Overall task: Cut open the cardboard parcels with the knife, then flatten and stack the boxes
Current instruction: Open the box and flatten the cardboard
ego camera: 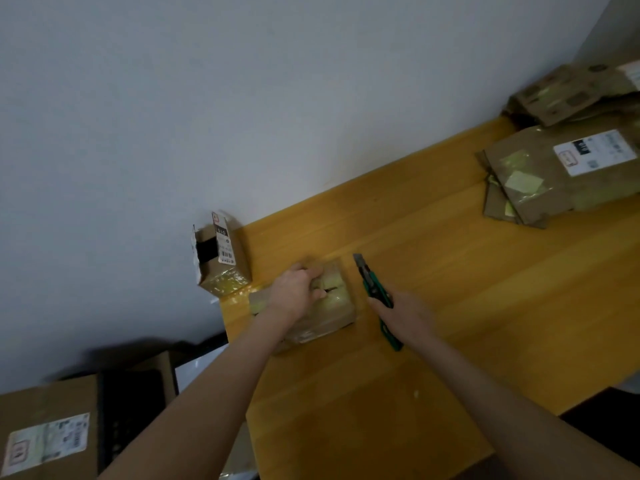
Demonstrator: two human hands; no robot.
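A small taped cardboard parcel [334, 306] lies on the yellow wooden table [450, 289] near its left end. My left hand [294, 294] grips the parcel's top from the left, with fingers curled over its far edge. A slit shows in the tape on top. To the right of the parcel my right hand [405, 315] holds a green utility knife [374, 292], blade out and pointing away from me, just above the table. Flattened boxes [561, 174] lie stacked at the table's far right.
Another small parcel with a label [221, 258] stands at the table's far left corner against the white wall. A second heap of flattened cardboard [571, 93] lies in the far right corner. A large labelled box [48, 434] sits low on the left beside the table.
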